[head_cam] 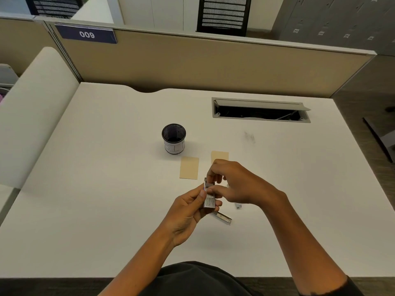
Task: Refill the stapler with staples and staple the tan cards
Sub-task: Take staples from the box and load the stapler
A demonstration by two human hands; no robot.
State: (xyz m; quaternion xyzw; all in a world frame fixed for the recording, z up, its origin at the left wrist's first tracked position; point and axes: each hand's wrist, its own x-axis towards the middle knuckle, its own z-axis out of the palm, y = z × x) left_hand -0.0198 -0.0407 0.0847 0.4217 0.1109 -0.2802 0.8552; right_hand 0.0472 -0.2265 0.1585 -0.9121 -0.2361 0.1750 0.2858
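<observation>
My left hand [188, 212] grips a small grey staple box [209, 200] above the white desk. My right hand [233, 182] pinches at the box's upper end [208, 184], where an inner tray seems partly slid out; whether it holds staples is hidden by the fingers. Beneath my hands lies the stapler, mostly covered: a metal rail [223, 217] sticks out below the box and a white tip [239, 206] shows under my right wrist. Two tan cards lie flat beyond my hands, one on the left [189, 167], the other [219, 156] partly behind my right hand.
A black mesh pen cup [173, 138] stands just behind the left card. An open cable hatch [260, 111] is set into the desk [96, 189] at the back right. A tan partition [213, 65] closes off the far edge.
</observation>
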